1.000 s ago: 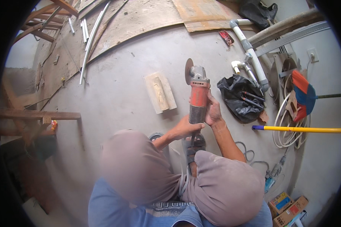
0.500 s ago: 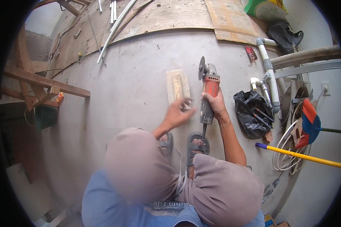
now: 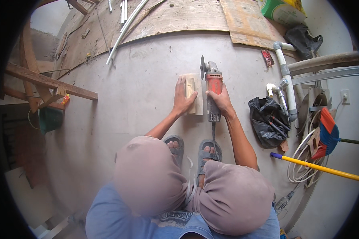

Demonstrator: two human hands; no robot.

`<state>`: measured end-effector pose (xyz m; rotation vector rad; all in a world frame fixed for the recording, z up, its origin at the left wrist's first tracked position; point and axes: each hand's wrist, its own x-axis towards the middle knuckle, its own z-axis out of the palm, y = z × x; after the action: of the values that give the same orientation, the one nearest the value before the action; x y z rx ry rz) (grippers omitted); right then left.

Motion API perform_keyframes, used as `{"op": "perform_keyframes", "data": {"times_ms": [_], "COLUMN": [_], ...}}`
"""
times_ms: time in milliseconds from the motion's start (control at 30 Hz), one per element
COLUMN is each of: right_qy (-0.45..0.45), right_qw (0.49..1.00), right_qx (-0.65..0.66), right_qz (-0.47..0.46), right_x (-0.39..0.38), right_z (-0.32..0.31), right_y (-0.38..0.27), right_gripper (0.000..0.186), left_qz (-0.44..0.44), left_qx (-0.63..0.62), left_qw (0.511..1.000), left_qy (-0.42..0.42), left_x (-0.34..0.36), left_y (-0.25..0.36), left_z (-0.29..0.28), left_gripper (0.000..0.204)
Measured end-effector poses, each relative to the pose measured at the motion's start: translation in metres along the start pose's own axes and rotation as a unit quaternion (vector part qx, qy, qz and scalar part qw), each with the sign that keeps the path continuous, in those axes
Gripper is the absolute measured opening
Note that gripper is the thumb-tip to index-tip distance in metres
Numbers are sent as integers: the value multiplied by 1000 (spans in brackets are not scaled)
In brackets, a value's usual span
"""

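Between my feet and the plywood, a flat wooden board with a raised wooden strip [image 3: 190,87], like a plasterer's float, lies on the grey floor. My left hand [image 3: 182,99] is closed across it, fingers along the left side and thumb over the strip. Just to its right, my right hand [image 3: 223,102] grips the body of a red and black angle grinder [image 3: 214,84]. The grinder points away from me, its thin disc [image 3: 202,67] upright at the far end. Its cord runs back toward my right sandal [image 3: 208,153].
Plywood sheets [image 3: 179,18] and white pipes [image 3: 125,32] lie at the far side. On the right are a black plastic bag [image 3: 263,129], grey-white piping [image 3: 285,75], a yellow pole [image 3: 315,166] and a coiled white cable [image 3: 295,165]. A wooden frame [image 3: 48,81] and green bucket [image 3: 50,119] stand left.
My left hand, blurred over the board's near end before, has moved farther forward and now grips the board. The grinder has shifted slightly left, closer to the board.
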<state>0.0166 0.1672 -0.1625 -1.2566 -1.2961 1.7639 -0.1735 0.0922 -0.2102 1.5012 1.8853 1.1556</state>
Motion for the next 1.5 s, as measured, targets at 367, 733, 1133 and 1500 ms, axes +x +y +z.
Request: {"op": "perform_keyframes", "data": {"times_ms": [367, 733, 1133, 1500], "right_qy": [3, 4, 5, 4], "right_qw": [1000, 1000, 1000, 1000], "right_qx": [-29, -24, -18, -18], "right_qz": [-9, -5, -8, -10], "right_x": [6, 5, 9, 9], "right_z": [2, 3, 3, 4], "right_y": [0, -3, 4, 2], "right_gripper": [63, 63, 62, 60], "left_qz": [-90, -92, -86, -98], "left_qx": [-33, -52, -27, -34], "left_qw": [995, 994, 995, 994], "left_qy": [26, 32, 33, 30], "left_x": [-2, -3, -4, -5], "left_y": [17, 20, 9, 11], "left_z": [-3, -2, 1, 2], "left_gripper": [72, 72, 74, 71]}}
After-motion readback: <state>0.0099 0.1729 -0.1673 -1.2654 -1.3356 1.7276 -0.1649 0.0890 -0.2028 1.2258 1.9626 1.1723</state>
